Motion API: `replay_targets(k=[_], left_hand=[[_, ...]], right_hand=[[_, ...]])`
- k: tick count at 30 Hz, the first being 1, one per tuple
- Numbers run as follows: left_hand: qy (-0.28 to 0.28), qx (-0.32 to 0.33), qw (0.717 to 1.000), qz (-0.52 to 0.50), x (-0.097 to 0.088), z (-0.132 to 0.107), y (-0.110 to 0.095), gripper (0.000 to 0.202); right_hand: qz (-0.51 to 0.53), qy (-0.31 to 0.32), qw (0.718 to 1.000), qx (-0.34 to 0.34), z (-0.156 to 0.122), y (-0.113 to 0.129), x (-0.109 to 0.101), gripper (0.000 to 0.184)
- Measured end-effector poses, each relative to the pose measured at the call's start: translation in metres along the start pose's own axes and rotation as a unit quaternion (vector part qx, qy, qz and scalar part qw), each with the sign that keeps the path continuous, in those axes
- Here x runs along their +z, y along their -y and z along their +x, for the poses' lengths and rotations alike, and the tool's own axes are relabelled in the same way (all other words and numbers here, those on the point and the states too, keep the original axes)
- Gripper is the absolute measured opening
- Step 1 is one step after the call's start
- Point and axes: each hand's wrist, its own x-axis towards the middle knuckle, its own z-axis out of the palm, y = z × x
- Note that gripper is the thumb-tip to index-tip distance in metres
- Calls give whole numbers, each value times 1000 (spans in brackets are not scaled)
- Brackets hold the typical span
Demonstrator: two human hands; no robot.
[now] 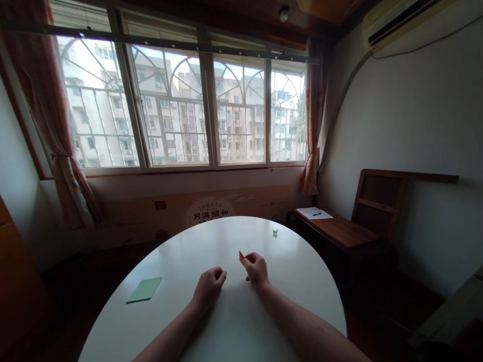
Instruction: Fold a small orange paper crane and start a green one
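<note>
daylight enters through the windows (239, 136) behind the bench (169, 261), which is round, white and glossy. curtains hang at both ends of the windows, the left curtain (70, 151) gathered by a tie. a long printed carton (128, 208) lies along the wall below the sill.

your right hand (257, 270) is over the bench, right of centre, its thumb and fingers pinched on a small orange piece (241, 256). that piece stands tilted up at the fingertips, its pointed end away from you; the rest is covered by your grip. your left hand (210, 286) is just beside, apart from the right, with its fingers curled in; whether anything is inside cannot be told.

flat on the bench, well to the left of your left hand, is a green square (145, 290). beyond your right hand, near the far edge, sits a small green piece (275, 233), its exact form too small to tell.

to the right, a low wooden stand (349, 231) carries a white sheet (307, 213) with a slim dark object (318, 214) on it.
</note>
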Motion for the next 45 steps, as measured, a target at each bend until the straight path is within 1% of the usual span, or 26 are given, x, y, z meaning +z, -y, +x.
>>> replay_targets(k=[4,9,13,17,20,25,27,29,33,35,38,45], left_hand=[[21,-27,999,10,1,1,3,33],[65,-112,992,-2,5,9,8,27],[105,-179,978,-31,6,21,9,28],[120,-209,968,-63,6,25,8,30],[106,-203,969,-88,6,20,8,29],[82,-163,972,-148,1,10,6,23],[71,-145,971,-176,-2,8,2,24],[72,-121,968,-206,-5,5,-4,29],[99,-85,958,-255,-11,-2,-18,39],[116,-79,952,-273,-12,-5,-23,39],[130,-78,944,-294,-14,-7,-27,34],[111,-92,931,-335,-17,-10,-37,39]], right_hand=[[-1,-1,1000,-1,-1,0,1,27],[-7,-1,1000,-8,-2,-1,1,28],[-17,-1,1000,-15,-2,-1,0,27],[-21,0,999,-29,-4,-1,0,25],[-12,15,999,-49,-6,-1,-1,23],[36,70,994,-79,-12,1,-7,18],[65,91,990,-84,-16,5,-11,17],[89,119,985,-85,-20,9,-15,19],[125,165,975,-79,-31,22,-20,22],[138,180,971,-72,-36,27,-20,22],[153,195,967,-63,-43,33,-19,24],[162,202,963,-74,-51,39,-20,24]])
